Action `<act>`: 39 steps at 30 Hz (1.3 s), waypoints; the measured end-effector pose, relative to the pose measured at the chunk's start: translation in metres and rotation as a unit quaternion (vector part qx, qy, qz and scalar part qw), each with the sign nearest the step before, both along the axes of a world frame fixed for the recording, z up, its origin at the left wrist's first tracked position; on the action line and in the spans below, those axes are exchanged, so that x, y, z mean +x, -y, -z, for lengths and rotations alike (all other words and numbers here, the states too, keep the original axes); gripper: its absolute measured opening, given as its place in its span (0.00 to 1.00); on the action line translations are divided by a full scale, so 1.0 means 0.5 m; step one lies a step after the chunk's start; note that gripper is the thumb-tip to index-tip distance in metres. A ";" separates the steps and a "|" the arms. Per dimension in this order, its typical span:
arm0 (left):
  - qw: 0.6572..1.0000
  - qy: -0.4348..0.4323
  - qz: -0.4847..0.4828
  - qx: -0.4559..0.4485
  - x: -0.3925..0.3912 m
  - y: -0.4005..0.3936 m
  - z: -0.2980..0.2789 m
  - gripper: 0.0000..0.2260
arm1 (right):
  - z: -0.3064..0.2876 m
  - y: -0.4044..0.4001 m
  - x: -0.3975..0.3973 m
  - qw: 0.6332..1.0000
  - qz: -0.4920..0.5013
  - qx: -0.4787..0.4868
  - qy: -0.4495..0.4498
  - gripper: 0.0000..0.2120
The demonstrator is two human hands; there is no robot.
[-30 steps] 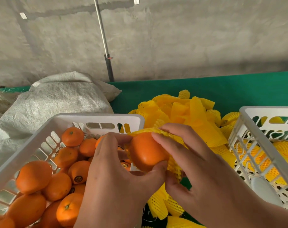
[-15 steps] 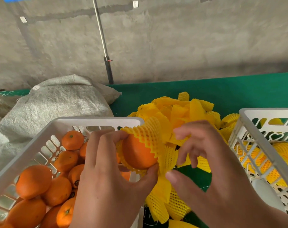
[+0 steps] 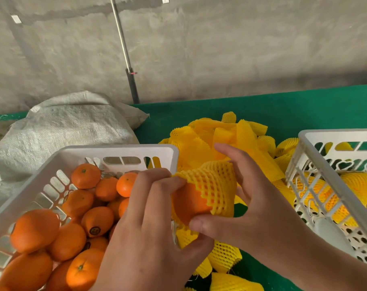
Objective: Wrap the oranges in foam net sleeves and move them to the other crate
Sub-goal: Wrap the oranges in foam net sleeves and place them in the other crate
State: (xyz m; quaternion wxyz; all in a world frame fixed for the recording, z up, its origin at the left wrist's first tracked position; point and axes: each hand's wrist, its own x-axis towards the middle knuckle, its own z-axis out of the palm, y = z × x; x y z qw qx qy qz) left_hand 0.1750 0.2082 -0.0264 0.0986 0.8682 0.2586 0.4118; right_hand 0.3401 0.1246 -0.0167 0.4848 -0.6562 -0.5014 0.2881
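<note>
Since half a second ago, our right hand (image 3: 260, 198) has closed in around the far side of the sleeve (image 3: 212, 185), where before it hovered apart with fingers curled, and the mesh now reaches further over the orange (image 3: 188, 204).

We hold that orange between both hands, above the gap between the two crates. Our left hand (image 3: 155, 232) cups it from the near side, fingertips pinching the mesh edge at the top and thumb tucked under the fruit. Our right hand wraps the sleeve, thumb pressing at the bottom and fingers curled behind the mesh. Roughly the right half of the orange is covered; the left face is bare.

We judge the orange firm, fairly heavy and smooth enough to slip, so it is best cupped from beneath. The foam net looks light, soft and stretchy; it probably tears if yanked, so we would take it by its open rim and roll it over the fruit bit by bit.

To our left sits the white crate (image 3: 119, 151) of bare oranges, to our right the second crate (image 3: 333, 133) holding wrapped ones. A heap of spare sleeves (image 3: 226, 135) lies on the green table (image 3: 304, 106) between them, and a woven sack (image 3: 63, 131) rests behind the left crate.
</note>
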 end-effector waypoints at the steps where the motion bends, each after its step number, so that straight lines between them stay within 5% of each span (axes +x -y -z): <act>1: 1.000 -0.005 -0.003 -0.003 0.000 0.000 0.000 0.27 | -0.001 0.000 0.000 1.000 0.005 -0.005 0.006 0.55; 14: 0.987 -0.066 0.037 -0.139 -0.001 -0.011 0.002 0.35 | 0.008 -0.005 0.009 0.999 0.032 -0.007 0.022 0.49; 18: 0.991 -0.068 0.010 -0.117 -0.003 -0.010 -0.006 0.34 | 0.018 -0.015 0.019 0.998 0.062 0.007 0.020 0.48; 27: 0.999 -0.037 0.014 -0.029 0.011 0.015 -0.003 0.20 | 0.039 -0.021 0.037 0.989 0.139 0.039 0.019 0.46; 31: 0.998 0.016 0.008 -0.062 0.005 0.019 -0.009 0.08 | 0.041 -0.016 0.028 0.994 0.099 0.042 0.032 0.48; 35: 0.984 0.014 -0.006 -0.176 -0.002 0.013 -0.013 0.26 | 0.037 -0.005 0.023 0.996 0.038 0.053 0.067 0.50; 39: 0.983 -0.142 -0.004 -0.116 -0.009 0.006 -0.009 0.36 | 0.039 0.000 0.022 0.991 0.013 0.046 0.128 0.51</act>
